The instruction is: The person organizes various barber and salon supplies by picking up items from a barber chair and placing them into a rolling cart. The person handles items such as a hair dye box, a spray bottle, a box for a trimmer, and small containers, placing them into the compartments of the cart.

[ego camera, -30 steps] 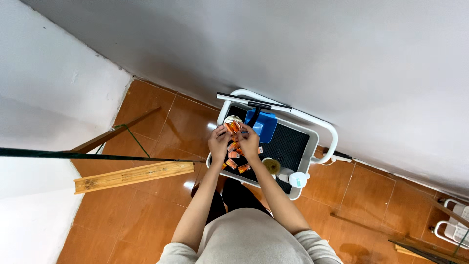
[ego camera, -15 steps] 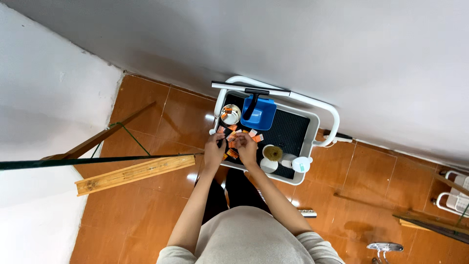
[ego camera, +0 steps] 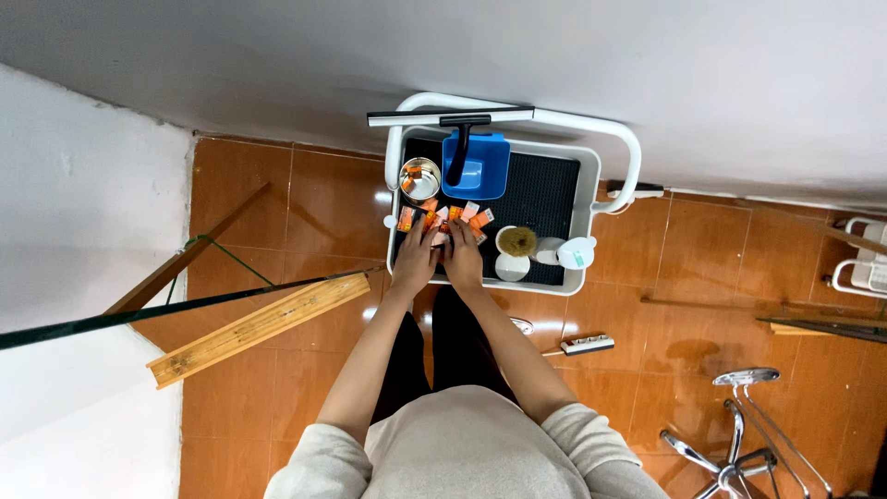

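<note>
Left hand (ego camera: pixel 416 257), right hand (ego camera: pixel 463 256) palm-down, seemingly touching orange packets (ego camera: pixel 442 218).

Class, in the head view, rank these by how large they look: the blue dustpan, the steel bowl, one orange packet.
1. Blue dustpan, largest.
2. Steel bowl, clearly smaller.
3. One orange packet, smallest.
All sit on the same cart tray, so nearness hardly skews this.
</note>
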